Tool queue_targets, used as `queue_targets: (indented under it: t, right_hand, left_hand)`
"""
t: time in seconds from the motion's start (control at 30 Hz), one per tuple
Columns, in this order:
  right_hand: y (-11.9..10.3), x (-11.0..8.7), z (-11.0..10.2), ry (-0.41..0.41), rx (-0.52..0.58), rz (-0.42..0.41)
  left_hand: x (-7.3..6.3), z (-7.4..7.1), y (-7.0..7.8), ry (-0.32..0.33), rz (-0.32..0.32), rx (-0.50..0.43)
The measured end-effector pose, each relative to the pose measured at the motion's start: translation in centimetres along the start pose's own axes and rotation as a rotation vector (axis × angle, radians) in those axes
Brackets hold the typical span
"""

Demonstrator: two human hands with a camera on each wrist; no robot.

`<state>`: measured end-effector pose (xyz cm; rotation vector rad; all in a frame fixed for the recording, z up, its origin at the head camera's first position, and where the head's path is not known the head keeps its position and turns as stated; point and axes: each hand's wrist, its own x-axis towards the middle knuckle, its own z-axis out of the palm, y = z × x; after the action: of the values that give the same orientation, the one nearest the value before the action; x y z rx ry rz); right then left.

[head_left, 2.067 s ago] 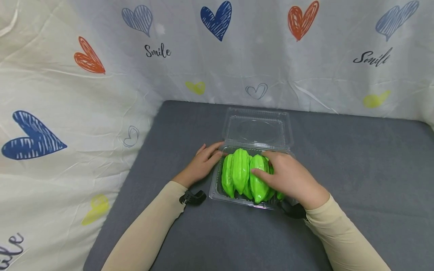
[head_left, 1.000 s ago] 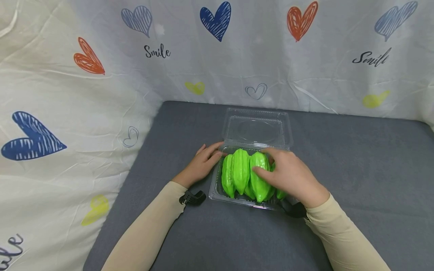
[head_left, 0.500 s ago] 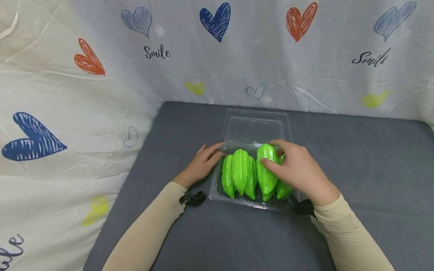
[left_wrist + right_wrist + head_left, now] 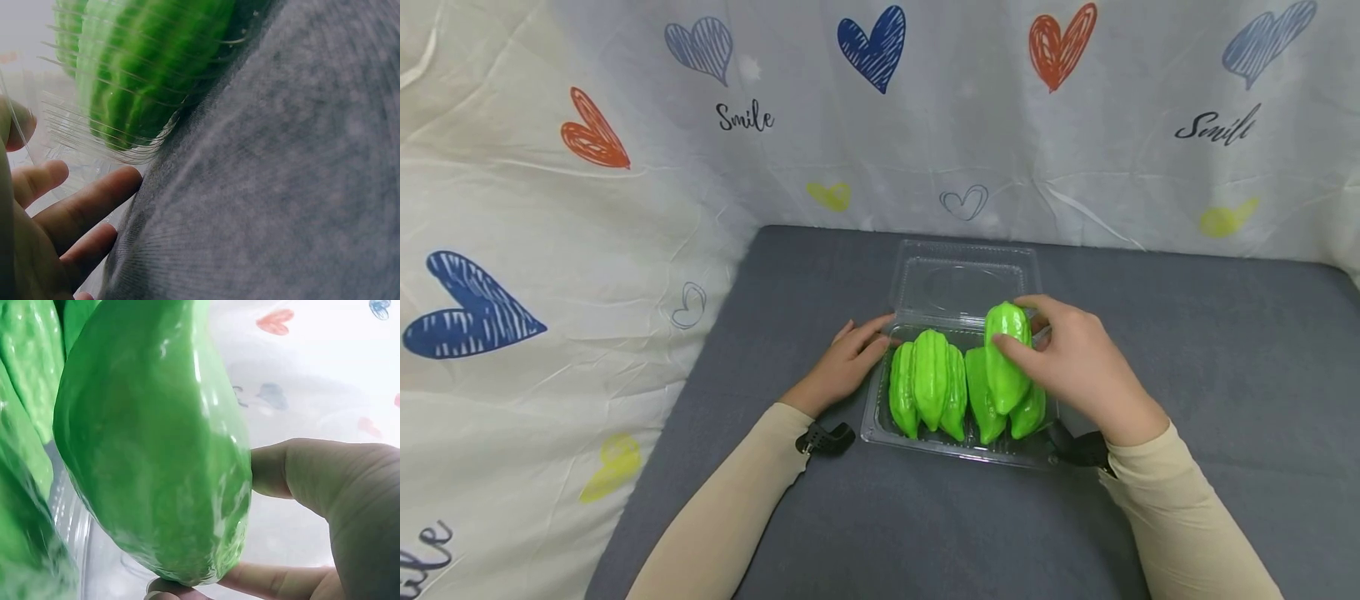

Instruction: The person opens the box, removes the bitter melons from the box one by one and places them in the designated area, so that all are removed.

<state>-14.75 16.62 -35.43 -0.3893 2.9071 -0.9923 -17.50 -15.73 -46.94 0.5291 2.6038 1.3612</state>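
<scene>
My right hand (image 4: 1075, 358) pinches a bright green, glossy, ribbed bitter melon (image 4: 1009, 367) between thumb and fingers. In the right wrist view this melon (image 4: 150, 437) hides much of the scene, with the thumb at its side and fingertips at its end. It overlaps other bitter melons below it in the head view. Several bitter melons (image 4: 931, 379) lie side by side in a clear plastic clamshell box (image 4: 917, 444). Fingers spread, my left hand (image 4: 842, 367) rests at the box's left edge. Through the ridged wall, a melon (image 4: 144, 69) shows close to the left fingertips.
The box's transparent lid (image 4: 966, 283) lies folded back behind it. Everything stands on a grey cloth-covered table (image 4: 880, 525). White curtains (image 4: 917, 150) printed with hearts and "Smile" rise at the back and left. A black strap (image 4: 826, 439) sits at the left wrist.
My right hand has raised the bitter melon from the row and moved it right and away from me, uncovering the melons below. My left hand has stayed at the box's edge.
</scene>
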Motion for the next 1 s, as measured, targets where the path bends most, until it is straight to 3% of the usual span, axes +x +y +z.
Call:
queue_targets:
  t: [0.37,1.0]
  right_hand:
    - [1.6,0.5,-1.2,0.045,-0.009,0.062]
    - [4.6,1.5,-2.3,0.157,-0.017,0.084]
  left_hand:
    - [0.0,0.1,-0.3,-0.004,0.003,0.0]
    - [0.0,0.0,-0.1,-0.006,0.005,-0.002]
